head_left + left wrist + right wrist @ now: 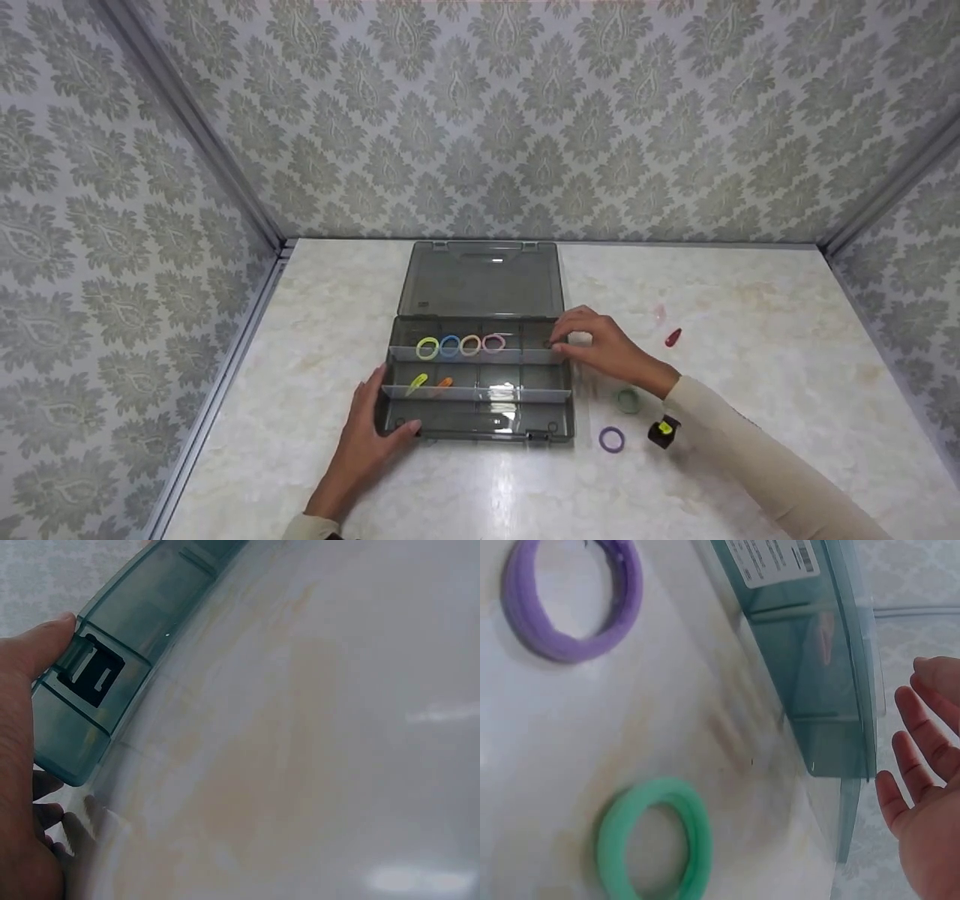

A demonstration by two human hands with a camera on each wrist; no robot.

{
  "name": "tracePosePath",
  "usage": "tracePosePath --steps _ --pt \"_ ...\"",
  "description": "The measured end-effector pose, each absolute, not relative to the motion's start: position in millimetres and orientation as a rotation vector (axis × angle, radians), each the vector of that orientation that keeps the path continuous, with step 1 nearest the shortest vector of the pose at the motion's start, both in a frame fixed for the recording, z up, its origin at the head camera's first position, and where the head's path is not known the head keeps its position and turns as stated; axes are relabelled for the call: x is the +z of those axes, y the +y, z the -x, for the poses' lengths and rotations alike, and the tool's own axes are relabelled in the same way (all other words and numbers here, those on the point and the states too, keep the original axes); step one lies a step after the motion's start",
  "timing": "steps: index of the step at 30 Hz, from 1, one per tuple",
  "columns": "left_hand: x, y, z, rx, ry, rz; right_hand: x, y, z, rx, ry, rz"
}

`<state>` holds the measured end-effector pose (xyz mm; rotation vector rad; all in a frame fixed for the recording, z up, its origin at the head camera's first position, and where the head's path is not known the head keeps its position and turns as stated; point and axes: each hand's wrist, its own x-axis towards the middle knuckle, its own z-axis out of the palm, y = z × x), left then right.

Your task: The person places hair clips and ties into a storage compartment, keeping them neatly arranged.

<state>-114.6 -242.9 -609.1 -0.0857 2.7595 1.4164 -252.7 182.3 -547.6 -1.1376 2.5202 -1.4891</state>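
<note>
A dark translucent organizer box [480,429] lies with its lid [484,281] open toward the back wall. My left hand [367,431] grips its front left corner; in the left wrist view the thumb rests by a latch slot and the other fingers go behind. My right hand [604,345] is over the right end of the back row, fingers loosely bent, with nothing visible held. Several coloured hair ties, including a yellow one [427,348] and a blue one [449,346], lean along the back divider. A yellow hair clip [417,384] and an orange hair clip [444,383] are in the middle row.
Right of the box lie a green hair tie [654,840], a purple hair tie [611,440], a red hair clip [673,337] and a pale pink item [659,313]. A small black object with a yellow patch [664,432] is near my right sleeve. Patterned walls border the marbled table [315,330].
</note>
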Motion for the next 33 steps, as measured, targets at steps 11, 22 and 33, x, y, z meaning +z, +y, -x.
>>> tracePosePath --steps 11,22,33 --pt "-607 -243 116 1.406 2.739 0.100 -556 210 254 -1.584 2.603 0.842" --pt "-606 -244 116 1.396 2.720 0.123 -574 246 261 -1.629 2.725 0.677" --pt "-609 -244 114 1.417 2.724 0.113 -573 280 269 -1.495 2.834 0.643"
